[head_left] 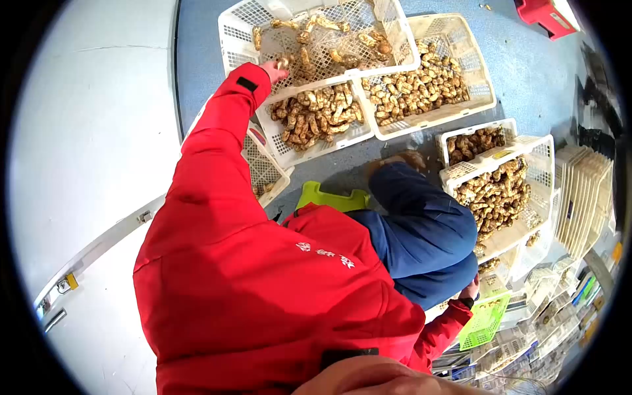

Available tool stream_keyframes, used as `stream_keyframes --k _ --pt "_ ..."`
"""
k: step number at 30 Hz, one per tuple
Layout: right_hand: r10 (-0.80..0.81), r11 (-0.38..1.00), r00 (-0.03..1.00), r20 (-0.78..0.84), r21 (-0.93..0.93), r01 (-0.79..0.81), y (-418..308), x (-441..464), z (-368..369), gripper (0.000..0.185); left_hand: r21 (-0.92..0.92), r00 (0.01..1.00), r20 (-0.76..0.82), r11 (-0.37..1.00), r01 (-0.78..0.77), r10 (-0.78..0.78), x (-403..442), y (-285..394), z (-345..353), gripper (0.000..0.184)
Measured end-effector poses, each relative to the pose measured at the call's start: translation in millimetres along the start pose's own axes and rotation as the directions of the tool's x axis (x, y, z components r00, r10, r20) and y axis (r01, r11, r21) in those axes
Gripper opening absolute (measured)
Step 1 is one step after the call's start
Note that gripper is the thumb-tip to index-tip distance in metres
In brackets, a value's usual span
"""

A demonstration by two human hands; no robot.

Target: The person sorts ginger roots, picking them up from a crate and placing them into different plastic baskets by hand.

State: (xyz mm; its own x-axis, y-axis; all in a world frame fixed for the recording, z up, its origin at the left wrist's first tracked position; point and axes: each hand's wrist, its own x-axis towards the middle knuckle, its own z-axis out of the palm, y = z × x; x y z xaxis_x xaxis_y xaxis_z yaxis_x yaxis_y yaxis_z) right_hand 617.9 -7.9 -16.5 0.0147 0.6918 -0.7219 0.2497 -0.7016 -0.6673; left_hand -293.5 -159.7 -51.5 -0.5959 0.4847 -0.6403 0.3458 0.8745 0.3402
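Note:
My left hand (274,72), at the end of a red sleeve, reaches over the near corner of a white plastic crate (232,41). Its fingers are closed around a brown-and-cream mushroom (284,62). Several more mushrooms (306,60) lie scattered on that crate's mesh bottom. Far to the lower right, my right hand (470,290) is beside my knee, close to a white crate holding a few mushrooms (489,265). Its fingers are mostly hidden, so their grip does not show.
Below the first crate is a crate heaped with mushrooms (316,118); another full heap (421,85) lies right of it. More filled crates (497,194) stand past my knees. A green stool (332,197), stacked white crates (582,197) and a green basket (484,322) are around me.

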Motion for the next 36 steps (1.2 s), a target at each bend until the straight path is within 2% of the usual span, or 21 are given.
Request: stream_keyframes --k 1,2,5,6,9,10,13,15,17,18,21,23,24,27,28,29,31,32,33,35,36 --pt "-0.006 1.0 1.0 0.002 -0.012 0.006 -7.7 -6.4 7.9 0.044 0.097 0.996 0.09 0.995 0.006 -0.015 17.9 -18.6 9.9 0.062" --pt "-0.012 1.0 1.0 0.004 -0.024 0.013 -12.1 -10.1 13.3 0.044 0.096 0.99 0.093 0.99 0.099 -0.108 37.4 -38.9 27.7 0.078" --pt "0.037 0.999 0.999 -0.018 -0.014 -0.037 6.4 -5.2 -3.6 0.044 -0.16 0.99 0.141 0.987 0.006 0.016 59.8 -59.3 49.8 0.08" --pt "0.11 0.994 0.991 -0.073 -0.004 -0.11 8.3 -4.0 -4.8 0.043 -0.207 0.981 0.187 0.978 -0.005 0.045 63.3 -59.8 51.6 0.075" --pt "0.135 0.991 0.986 -0.096 0.01 -0.135 15.8 -4.3 -16.1 0.042 -0.342 0.964 0.261 0.938 0.045 0.049 55.0 -45.3 50.4 0.063" --pt "0.13 0.991 0.986 -0.108 0.007 -0.13 15.9 -5.9 -16.2 0.042 -0.286 0.978 0.2 0.952 0.111 -0.054 30.5 -17.3 39.9 0.052" --pt "0.116 0.993 0.985 -0.125 0.012 -0.116 12.2 -8.9 -5.9 0.044 -0.402 0.953 0.303 0.906 0.129 -0.002 38.2 -28.2 41.4 0.05" --pt "0.108 0.994 0.989 -0.103 0.032 -0.105 10.6 -7.8 -0.4 0.044 -0.367 0.924 0.339 0.879 0.304 -0.178 19.2 -4.3 26.9 0.063" --pt "0.088 0.996 0.992 -0.088 0.014 -0.087 20.3 2.0 -6.9 0.041 -0.083 0.974 0.149 0.98 0.182 -0.168 14.0 3.2 31.4 0.072" --pt "0.079 0.997 0.994 -0.078 -0.004 -0.08 21.2 7.1 -6.5 0.039 -0.026 0.966 0.253 0.998 0.053 -0.045 41.5 -21.9 39.2 0.088" --pt "0.068 0.997 0.997 -0.042 0.052 -0.065 18.7 9.8 6.6 0.036 0.027 0.966 0.255 0.999 -0.037 0.029 61.5 -38.9 55.1 0.101" --pt "0.058 0.995 0.998 0.019 0.078 -0.059 26.0 17.0 -1.3 0.038 0.027 0.967 0.255 1.0 -0.016 0.008 100.2 -70.5 70.5 0.097" --pt "0.153 0.951 0.988 0.009 0.272 -0.149 37.4 25.0 -9.7 0.042 0.026 0.967 0.254 1.0 -0.005 -0.002 100.9 -67.1 70.9 0.09" --pt "0.031 0.999 0.993 -0.113 0.014 -0.029 44.3 20.2 -13.9 0.044 0.023 0.969 0.244 0.999 0.025 -0.03 54.2 -16.8 48.4 0.065" --pt "0.053 0.997 0.994 -0.097 0.063 -0.047 37.8 14.0 -6.9 0.045 0.022 0.97 0.24 0.999 0.036 -0.04 41.7 -3.7 42.7 0.055" --pt "0.068 0.997 0.991 -0.113 0.046 -0.063 33.9 10.7 0.1 0.045 -0.179 0.963 0.267 0.981 0.078 -0.028 54.9 -16.6 51.4 0.051" --pt "0.095 0.995 0.984 -0.153 0.015 -0.094 34.0 6.1 1.9 0.045 -0.548 0.949 0.314 0.82 0.167 0.016 91.6 -56.1 70.4 0.045" --pt "0.05 0.998 0.993 -0.11 0.054 -0.044 54.3 14.4 -15.5 0.044 -0.565 0.905 0.423 0.791 0.236 0.032 94.5 -58.2 66.3 0.036" --pt "0.032 0.999 0.993 -0.114 0.037 -0.028 61.2 16.4 -21.9 0.041 -0.558 0.954 0.301 0.809 0.185 -0.01 89.1 -55.6 71.1 0.04" --pt "0.089 0.996 0.987 -0.13 0.001 -0.09 57.6 14.9 -18.3 0.038 -0.294 0.966 0.258 0.954 0.062 0.017 111.4 -60.9 81.1 0.05" --pt "0.076 0.996 0.99 -0.118 0.06 -0.069 57.2 12.4 -15.4 0.038 -0.15 0.972 0.232 0.989 0.004 0.031 126.5 -73.3 86.1 0.056"
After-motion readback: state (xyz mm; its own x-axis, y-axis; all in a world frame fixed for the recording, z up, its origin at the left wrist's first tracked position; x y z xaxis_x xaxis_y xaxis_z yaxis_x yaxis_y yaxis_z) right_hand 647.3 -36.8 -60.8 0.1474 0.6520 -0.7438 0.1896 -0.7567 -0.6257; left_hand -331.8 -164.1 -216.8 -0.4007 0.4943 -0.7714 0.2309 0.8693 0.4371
